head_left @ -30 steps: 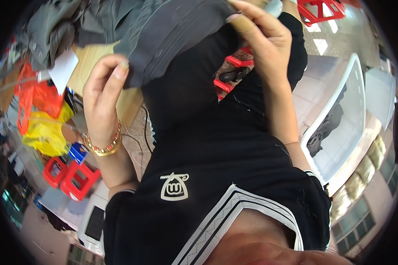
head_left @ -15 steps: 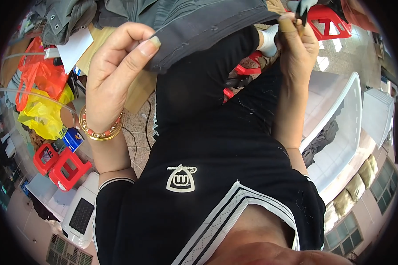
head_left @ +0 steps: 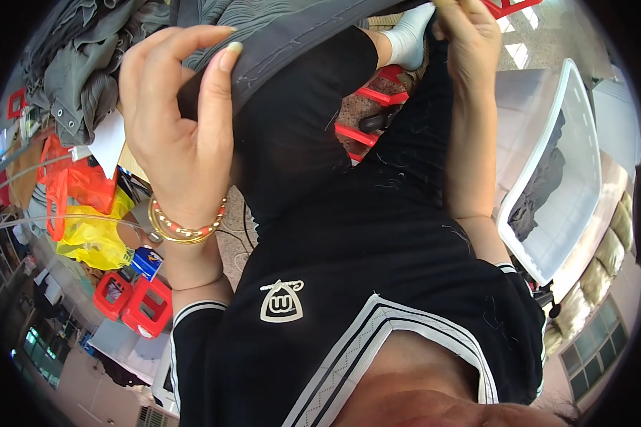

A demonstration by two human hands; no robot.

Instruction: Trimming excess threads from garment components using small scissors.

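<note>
A dark grey garment stretches across the top of the view, its flat band showing a stitched line and loose threads. My left hand, with gold and coral bangles at the wrist, holds the band's near left end. Its thumb lies in front of the cloth, the index finger above, and a dark part shows between them. At the top edge my right hand has its fingers closed by the band's far right end. The picture cuts off its fingertips, so anything else in that hand is hidden. Ribbed grey cloth lies behind the band.
More grey garments with eyelets are heaped at upper left. Below them are a red bag, a yellow bag and red stools. A white bin with dark cloth stands at right. Red stool legs show beyond my knees.
The garment and right hand have moved up, partly out of view. My left thumb and index finger have shifted along the band. A dark pointed tool seen at the right hand is out of view.
</note>
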